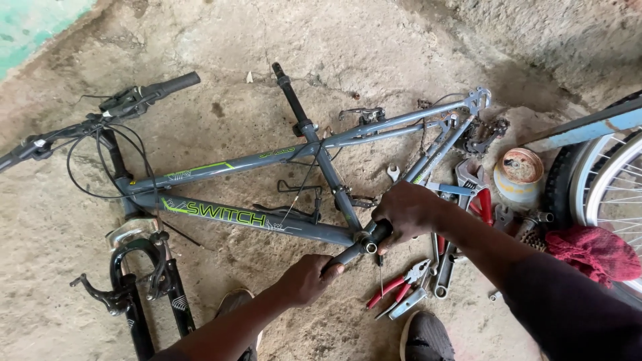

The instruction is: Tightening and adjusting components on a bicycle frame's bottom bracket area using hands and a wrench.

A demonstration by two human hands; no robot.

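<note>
Gripping bicycle frame [267, 220] with both hands [408, 212]

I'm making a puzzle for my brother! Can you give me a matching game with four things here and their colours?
Things:
1. bike frame
2. cloth
3. pliers
4. suspension fork

Colours:
a. black
b. grey with green lettering
c. dark red
d. red handles

Pairs: 1-b, 2-c, 3-d, 4-a

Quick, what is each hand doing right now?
Left hand: closed around a dark bar-shaped tool at the bottom of the bike frame.
Right hand: closed on the tool's upper end.
</note>
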